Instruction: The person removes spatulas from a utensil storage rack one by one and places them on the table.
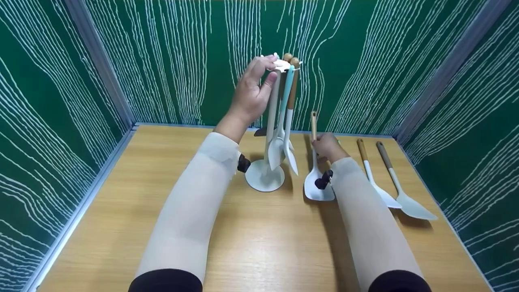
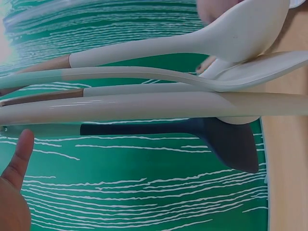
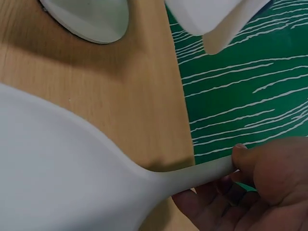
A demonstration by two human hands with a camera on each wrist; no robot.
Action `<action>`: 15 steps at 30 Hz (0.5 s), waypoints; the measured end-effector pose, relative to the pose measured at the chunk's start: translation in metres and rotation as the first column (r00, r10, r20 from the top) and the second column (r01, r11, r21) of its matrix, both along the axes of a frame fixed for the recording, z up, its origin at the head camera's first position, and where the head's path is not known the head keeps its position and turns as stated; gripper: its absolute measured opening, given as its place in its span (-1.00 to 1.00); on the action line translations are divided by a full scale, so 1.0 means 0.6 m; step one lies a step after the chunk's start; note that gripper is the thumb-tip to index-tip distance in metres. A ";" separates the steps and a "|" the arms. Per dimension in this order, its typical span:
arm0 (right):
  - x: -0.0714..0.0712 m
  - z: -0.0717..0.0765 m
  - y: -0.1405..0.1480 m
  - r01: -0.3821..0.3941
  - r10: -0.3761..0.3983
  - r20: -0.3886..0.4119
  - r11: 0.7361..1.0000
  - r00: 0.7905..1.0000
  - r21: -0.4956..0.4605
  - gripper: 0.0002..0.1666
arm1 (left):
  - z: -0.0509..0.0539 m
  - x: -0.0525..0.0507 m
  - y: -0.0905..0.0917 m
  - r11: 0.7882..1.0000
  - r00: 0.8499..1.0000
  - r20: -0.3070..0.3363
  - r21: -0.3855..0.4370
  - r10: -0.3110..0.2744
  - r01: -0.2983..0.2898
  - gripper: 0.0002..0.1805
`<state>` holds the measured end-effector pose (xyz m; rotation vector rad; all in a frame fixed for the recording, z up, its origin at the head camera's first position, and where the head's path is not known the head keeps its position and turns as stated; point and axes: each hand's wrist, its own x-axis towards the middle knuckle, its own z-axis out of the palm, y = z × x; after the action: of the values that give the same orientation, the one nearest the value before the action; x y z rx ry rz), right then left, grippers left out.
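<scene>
Right hand [image 1: 327, 147] grips spatula [image 1: 311, 183] (left hand [image 1: 254, 91] steadies stand [image 1: 271, 119]).

right wrist view: spatula blade [image 3: 62, 163] cut off

White utensil stand [image 1: 272, 113] upright in the middle, the left hand [image 1: 252, 91] gripping its top, several hanging utensils [image 1: 275, 152] round its pole. To its right, the right hand [image 1: 327, 147] holds a wooden-handled white turner [image 1: 311, 185], tilted, blade nearest.
</scene>
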<state>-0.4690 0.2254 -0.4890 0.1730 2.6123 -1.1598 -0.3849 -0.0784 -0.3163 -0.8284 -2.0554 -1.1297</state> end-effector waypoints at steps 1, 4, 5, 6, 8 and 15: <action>-0.001 -0.004 -0.001 -0.010 0.010 -0.004 0.999 1.000 0.034 -0.47 | 0.000 0.000 0.000 1.000 1.000 0.000 0.002 -0.002 0.002 -0.66; -0.003 -0.017 -0.005 -0.029 0.030 -0.007 0.993 1.000 0.116 -0.51 | 0.000 0.000 -0.001 1.000 1.000 0.000 0.005 -0.003 0.003 -0.67; -0.004 -0.022 -0.006 -0.034 0.035 -0.004 0.990 0.999 0.136 -0.51 | 0.000 0.000 -0.001 1.000 1.000 0.001 0.006 -0.001 0.001 -0.67; -0.005 -0.026 -0.008 -0.039 0.038 0.005 0.988 0.999 0.147 -0.51 | 0.000 0.000 -0.001 1.000 1.000 0.002 0.007 -0.001 0.001 -0.67; -0.005 -0.032 -0.010 -0.029 0.025 0.034 0.991 0.999 0.130 -0.52 | 0.000 -0.001 -0.001 1.000 1.000 0.003 0.006 0.000 0.000 -0.67; 0.007 -0.035 -0.027 0.056 -0.050 0.135 0.997 0.990 -0.044 -0.43 | 0.000 -0.001 -0.003 1.000 1.000 0.006 0.007 -0.002 0.002 -0.66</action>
<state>-0.4647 0.2092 -0.5098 0.3016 2.4744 -1.1841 -0.3855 -0.0801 -0.3162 -0.8246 -2.0551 -1.1412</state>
